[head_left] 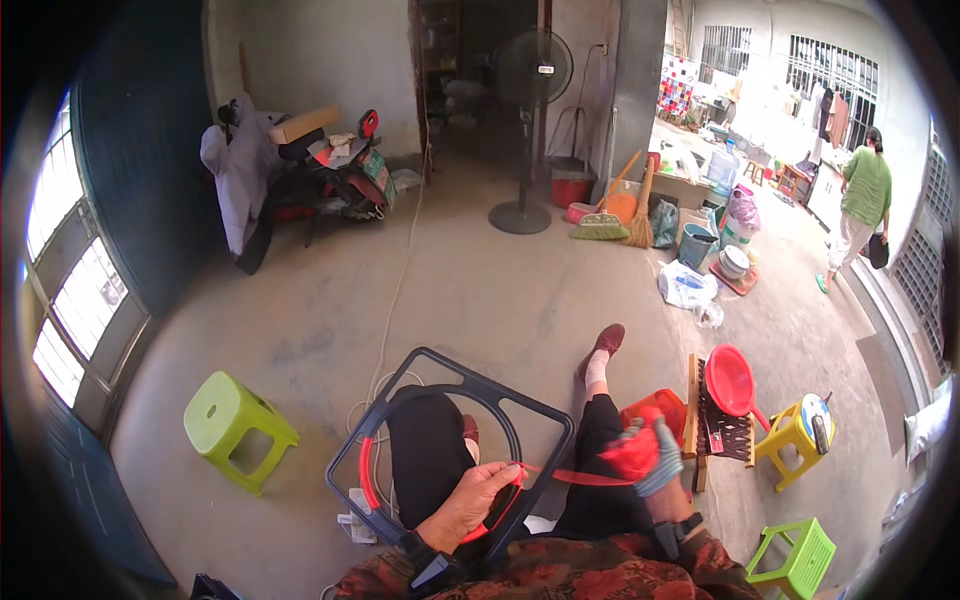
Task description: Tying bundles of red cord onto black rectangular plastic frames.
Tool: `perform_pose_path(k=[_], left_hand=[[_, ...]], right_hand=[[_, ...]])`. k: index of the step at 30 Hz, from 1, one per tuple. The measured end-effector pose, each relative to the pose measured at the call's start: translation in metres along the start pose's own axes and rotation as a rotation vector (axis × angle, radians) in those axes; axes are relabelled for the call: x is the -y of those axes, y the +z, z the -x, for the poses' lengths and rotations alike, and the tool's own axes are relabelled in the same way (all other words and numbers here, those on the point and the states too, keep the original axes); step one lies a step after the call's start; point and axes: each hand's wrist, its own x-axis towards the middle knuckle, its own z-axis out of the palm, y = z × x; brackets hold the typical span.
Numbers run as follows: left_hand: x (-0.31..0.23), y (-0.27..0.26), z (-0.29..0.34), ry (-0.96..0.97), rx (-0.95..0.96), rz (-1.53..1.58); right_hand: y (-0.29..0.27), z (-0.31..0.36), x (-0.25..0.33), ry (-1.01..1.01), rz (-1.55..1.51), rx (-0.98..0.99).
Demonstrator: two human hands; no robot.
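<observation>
A dark square frame [455, 368] with a round opening rests across my lap. Red wrapping [367, 475] covers parts of its inner ring. My left hand [470, 508] is closed at the ring's right side, thumb and fingers pinching a red strip [575, 477] against it. From there the strip runs nearly level to my right hand [660, 468]. That hand wears a grey glove, at least in part, and is closed around a crumpled red bundle [630, 457], to the right of the frame. Motion blurs the bundle slightly.
Green stools stand at left [240, 430] and lower right [795, 555]. Beside my right leg are a red container [660, 405], a wooden rack [693, 400], a red basin [729, 380] and a yellow stool [797, 440]. Farther off are a fan [520, 217], a motorbike [340, 180] and a walking person [862, 195].
</observation>
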Motion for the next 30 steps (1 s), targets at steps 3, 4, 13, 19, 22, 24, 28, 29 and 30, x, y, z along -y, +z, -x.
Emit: perform_pose_path(k=[3, 4, 13, 19, 22, 24, 28, 29, 30], left_hand=[[0.005, -0.005, -0.003, -0.008, -0.031, 0.025], [0.007, -0.005, -0.005, 0.013, -0.005, 0.011], [0.012, -0.001, -0.018, 0.079, 0.066, 0.054], [0.02, 0.01, -0.023, -0.085, 0.127, 0.022], [0.022, 0.014, -0.027, -0.106, 0.201, 0.021], [0.022, 0.014, -0.028, -0.15, 0.283, 0.022], [0.029, 0.014, -0.028, 0.025, 0.229, 0.039], [0.03, 0.014, -0.029, -0.023, 0.216, 0.012], [0.03, 0.013, -0.03, -0.071, 0.203, -0.002]], right_hand=[[-0.032, 0.018, 0.045, 0.021, -0.116, 0.038], [-0.043, 0.023, 0.052, 0.049, -0.062, 0.136], [-0.048, -0.017, 0.017, 0.059, 0.408, -0.347], [0.035, -0.051, -0.066, -0.236, 1.002, -0.181], [0.057, -0.051, -0.095, 0.012, 0.715, -0.038], [0.06, -0.049, -0.1, 0.437, 0.725, -0.143], [0.054, -0.041, -0.097, 0.778, 0.142, 0.091], [0.052, -0.039, -0.094, 0.858, 0.008, 0.262], [0.052, -0.038, -0.093, 0.771, -0.055, 0.393]])
